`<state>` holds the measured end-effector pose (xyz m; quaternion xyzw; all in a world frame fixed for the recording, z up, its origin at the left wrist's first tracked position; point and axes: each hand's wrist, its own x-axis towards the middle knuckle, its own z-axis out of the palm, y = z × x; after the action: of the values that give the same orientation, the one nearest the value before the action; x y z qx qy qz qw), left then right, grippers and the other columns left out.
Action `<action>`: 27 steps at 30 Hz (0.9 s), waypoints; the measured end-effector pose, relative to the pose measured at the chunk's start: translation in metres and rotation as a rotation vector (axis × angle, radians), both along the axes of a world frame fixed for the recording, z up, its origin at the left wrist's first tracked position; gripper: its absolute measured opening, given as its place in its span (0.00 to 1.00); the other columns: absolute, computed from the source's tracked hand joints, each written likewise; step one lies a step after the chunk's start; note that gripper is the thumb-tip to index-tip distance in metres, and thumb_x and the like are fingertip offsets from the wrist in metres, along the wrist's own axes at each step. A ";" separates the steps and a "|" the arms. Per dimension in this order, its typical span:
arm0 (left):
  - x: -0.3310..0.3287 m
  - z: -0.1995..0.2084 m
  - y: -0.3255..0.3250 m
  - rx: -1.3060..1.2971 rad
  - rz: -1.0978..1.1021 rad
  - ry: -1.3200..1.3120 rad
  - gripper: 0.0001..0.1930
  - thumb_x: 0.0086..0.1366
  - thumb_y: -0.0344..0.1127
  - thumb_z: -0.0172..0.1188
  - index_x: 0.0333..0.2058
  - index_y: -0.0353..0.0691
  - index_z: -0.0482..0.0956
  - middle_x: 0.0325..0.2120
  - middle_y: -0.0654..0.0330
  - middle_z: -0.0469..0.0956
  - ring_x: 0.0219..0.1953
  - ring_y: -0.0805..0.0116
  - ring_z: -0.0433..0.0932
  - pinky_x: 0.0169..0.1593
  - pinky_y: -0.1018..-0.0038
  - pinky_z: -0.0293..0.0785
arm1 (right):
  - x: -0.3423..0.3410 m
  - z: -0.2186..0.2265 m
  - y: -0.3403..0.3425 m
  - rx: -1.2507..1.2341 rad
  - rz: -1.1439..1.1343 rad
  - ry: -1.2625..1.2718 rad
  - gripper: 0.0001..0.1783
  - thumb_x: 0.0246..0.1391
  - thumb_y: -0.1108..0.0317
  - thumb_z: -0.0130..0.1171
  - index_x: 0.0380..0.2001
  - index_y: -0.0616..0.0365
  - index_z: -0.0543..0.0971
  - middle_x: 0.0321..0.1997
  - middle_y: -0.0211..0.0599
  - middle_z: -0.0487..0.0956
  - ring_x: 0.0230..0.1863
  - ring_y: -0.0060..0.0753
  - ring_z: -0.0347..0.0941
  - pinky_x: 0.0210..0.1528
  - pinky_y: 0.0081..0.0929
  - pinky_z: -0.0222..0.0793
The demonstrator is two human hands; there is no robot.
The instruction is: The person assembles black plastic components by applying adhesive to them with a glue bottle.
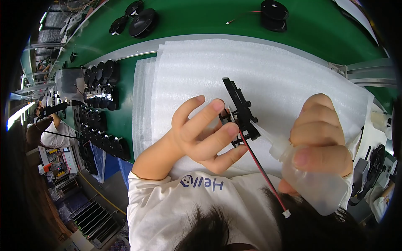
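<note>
My left hand point(201, 136) grips a black plastic assembly point(240, 104) with small pegs, tilted above the white foam sheet point(197, 62). Fingers and thumb close around its lower side and hide part of it. From the assembly a red and black wire point(260, 167) runs down to the right, ending in a small white connector point(286, 213). Wrapped in my right hand point(320, 129) is a translucent squeeze bottle point(320, 188). Its thin pointed nozzle point(266, 133) reaches to the assembly's right side; whether the tip touches is hard to make out.
Rows of black round parts point(100, 100) stand on the green bench at left. More round black parts point(142, 23) lie beyond the metal rail, and another with a wire point(274, 16) sits far right. Dark coiled cable point(372, 167) is at right. Another person point(58, 131) works far left.
</note>
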<state>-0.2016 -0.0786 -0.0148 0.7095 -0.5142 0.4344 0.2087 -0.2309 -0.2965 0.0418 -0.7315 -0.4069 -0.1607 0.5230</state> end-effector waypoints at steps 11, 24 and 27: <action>0.007 -0.004 -0.002 -0.123 -0.101 0.102 0.24 0.42 0.31 0.61 0.40 0.57 0.65 0.38 0.56 0.66 0.39 0.51 0.70 0.26 0.67 0.65 | -0.001 -0.008 0.003 0.043 -0.051 -0.151 0.23 0.35 0.53 0.64 0.32 0.49 0.67 0.21 0.31 0.67 0.21 0.30 0.60 0.25 0.29 0.52; 0.001 0.000 0.004 -0.188 -0.068 0.473 0.19 0.42 0.31 0.60 0.36 0.53 0.70 0.38 0.51 0.68 0.35 0.52 0.71 0.25 0.71 0.62 | -0.003 -0.015 0.008 0.054 -0.111 -0.237 0.22 0.37 0.51 0.62 0.32 0.49 0.67 0.20 0.30 0.66 0.20 0.28 0.59 0.24 0.28 0.51; 0.014 -0.008 0.008 -0.210 -0.175 0.259 0.27 0.37 0.33 0.63 0.41 0.47 0.69 0.38 0.48 0.67 0.31 0.59 0.70 0.30 0.73 0.64 | 0.000 -0.020 0.009 0.057 -0.085 -0.283 0.22 0.37 0.51 0.62 0.32 0.47 0.67 0.21 0.29 0.66 0.21 0.28 0.59 0.24 0.27 0.51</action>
<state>-0.1871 -0.0710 -0.0231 0.6863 -0.4946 0.3709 0.3831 -0.2310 -0.2875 0.0223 -0.7029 -0.4406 -0.2955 0.4738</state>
